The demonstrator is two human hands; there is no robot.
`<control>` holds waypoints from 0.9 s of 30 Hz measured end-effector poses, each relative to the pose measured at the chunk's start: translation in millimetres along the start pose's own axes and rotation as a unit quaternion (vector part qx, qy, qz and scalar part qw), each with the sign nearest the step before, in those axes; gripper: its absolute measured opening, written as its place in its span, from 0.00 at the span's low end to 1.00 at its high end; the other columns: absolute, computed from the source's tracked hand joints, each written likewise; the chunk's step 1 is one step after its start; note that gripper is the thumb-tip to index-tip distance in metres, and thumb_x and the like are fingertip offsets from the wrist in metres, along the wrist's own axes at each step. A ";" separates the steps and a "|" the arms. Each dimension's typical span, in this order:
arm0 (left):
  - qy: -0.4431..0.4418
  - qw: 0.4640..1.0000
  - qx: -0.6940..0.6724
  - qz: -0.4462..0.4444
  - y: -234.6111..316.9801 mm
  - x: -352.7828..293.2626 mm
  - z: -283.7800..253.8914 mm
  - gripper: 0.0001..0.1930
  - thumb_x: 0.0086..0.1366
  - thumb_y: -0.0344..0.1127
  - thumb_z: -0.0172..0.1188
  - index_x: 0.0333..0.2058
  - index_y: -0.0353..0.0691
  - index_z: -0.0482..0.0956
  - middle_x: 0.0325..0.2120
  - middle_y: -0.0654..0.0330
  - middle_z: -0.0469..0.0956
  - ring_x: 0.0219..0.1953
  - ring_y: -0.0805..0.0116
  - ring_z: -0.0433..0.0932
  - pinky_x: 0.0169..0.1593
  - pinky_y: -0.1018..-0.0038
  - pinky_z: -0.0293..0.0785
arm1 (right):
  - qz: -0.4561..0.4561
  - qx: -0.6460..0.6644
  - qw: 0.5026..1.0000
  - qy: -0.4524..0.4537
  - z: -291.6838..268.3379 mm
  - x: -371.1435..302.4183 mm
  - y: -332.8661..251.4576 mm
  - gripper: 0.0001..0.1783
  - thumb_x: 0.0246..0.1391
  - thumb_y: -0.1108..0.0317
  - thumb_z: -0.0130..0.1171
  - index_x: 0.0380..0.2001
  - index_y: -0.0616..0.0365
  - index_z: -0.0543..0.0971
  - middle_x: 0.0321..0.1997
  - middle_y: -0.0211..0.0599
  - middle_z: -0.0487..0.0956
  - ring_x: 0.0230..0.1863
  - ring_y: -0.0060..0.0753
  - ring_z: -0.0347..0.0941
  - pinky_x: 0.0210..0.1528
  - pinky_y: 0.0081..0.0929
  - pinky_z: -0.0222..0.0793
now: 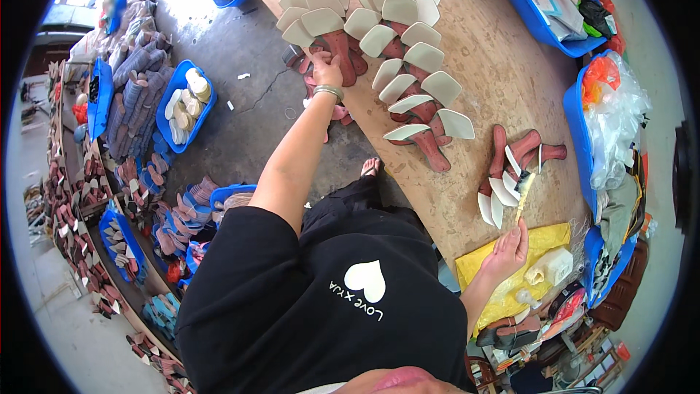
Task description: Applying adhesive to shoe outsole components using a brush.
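The brush (526,198) is in your right hand (508,248), held narrowly by its handle; stray bristles could smear the white flaps of the soles (499,146) just beyond. Its handle is slim and pale yellow, its bristles dark. Your left hand (326,71) is curled at the larger pile (340,49); I cannot tell whether it grips anything. Those overlapping red-brown pieces sit near the table (503,80) edge, so a tug might topple some. Yellow sheeting (558,237) lies beside your right hand.
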State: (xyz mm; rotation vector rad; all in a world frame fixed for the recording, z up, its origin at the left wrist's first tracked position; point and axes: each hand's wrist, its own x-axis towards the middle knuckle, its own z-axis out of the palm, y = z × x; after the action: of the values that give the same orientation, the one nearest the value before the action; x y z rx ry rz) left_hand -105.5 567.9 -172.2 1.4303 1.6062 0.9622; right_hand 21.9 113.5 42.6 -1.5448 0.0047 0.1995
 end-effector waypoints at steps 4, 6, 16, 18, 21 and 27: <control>0.012 0.991 0.104 0.089 -3.0 -1.4 -7.1 0.18 0.50 0.34 0.68 0.37 0.37 0.71 0.31 0.54 0.70 0.33 0.59 0.72 0.40 0.65 0.70 | -0.001 -0.004 1.000 0.017 -0.1 5.7 -3.0 0.15 0.58 0.73 0.53 0.47 0.71 0.74 0.19 0.19 0.65 0.14 0.07 0.50 0.16 0.11 0.42; 0.008 0.985 0.128 0.116 -7.8 2.0 -12.4 0.19 0.49 0.35 0.69 0.38 0.35 0.71 0.32 0.53 0.70 0.33 0.58 0.72 0.41 0.65 0.70 | -0.004 0.002 1.000 0.016 -6.3 9.2 -5.0 0.15 0.58 0.74 0.53 0.47 0.71 0.74 0.19 0.19 0.64 0.14 0.07 0.50 0.16 0.11 0.42; 0.009 0.973 -0.094 0.208 59.4 -35.2 -12.0 0.15 0.59 0.33 0.61 0.42 0.35 0.70 0.34 0.53 0.70 0.36 0.64 0.72 0.42 0.70 0.70 | -0.032 0.013 0.993 0.116 -66.0 22.3 -1.6 0.15 0.60 0.73 0.50 0.48 0.71 0.72 0.16 0.19 0.60 0.14 0.07 0.49 0.14 0.11 0.42; -0.102 0.950 -0.174 0.238 146.8 -96.0 -4.8 0.13 0.60 0.32 0.59 0.42 0.35 0.70 0.34 0.55 0.72 0.36 0.66 0.72 0.41 0.72 0.71 | -0.031 0.056 0.990 0.126 -85.1 26.4 2.6 0.15 0.60 0.72 0.49 0.48 0.71 0.72 0.15 0.19 0.60 0.14 0.07 0.49 0.14 0.11 0.43; -0.349 0.866 -0.141 0.328 220.0 -171.6 22.9 0.10 0.63 0.31 0.55 0.44 0.39 0.74 0.35 0.57 0.76 0.36 0.64 0.76 0.41 0.72 0.72 | -0.019 0.088 0.985 0.148 -96.3 30.9 3.1 0.15 0.61 0.72 0.49 0.48 0.70 0.72 0.14 0.19 0.60 0.13 0.08 0.49 0.14 0.12 0.43; -0.623 0.446 0.274 0.581 231.8 -294.2 176.2 0.09 0.58 0.36 0.52 0.36 0.47 0.80 0.35 0.57 0.80 0.39 0.56 0.79 0.41 0.63 0.74 | 0.008 0.076 0.978 0.196 -126.0 13.6 5.3 0.17 0.59 0.71 0.49 0.50 0.68 0.71 0.16 0.17 0.56 0.15 0.08 0.48 0.16 0.11 0.41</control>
State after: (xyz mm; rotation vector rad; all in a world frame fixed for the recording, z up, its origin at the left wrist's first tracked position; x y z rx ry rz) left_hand 173.8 303.2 -19.6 2.6870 -0.5055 -0.3678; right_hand 49.9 -9.7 31.9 -1.4105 0.3366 -0.0937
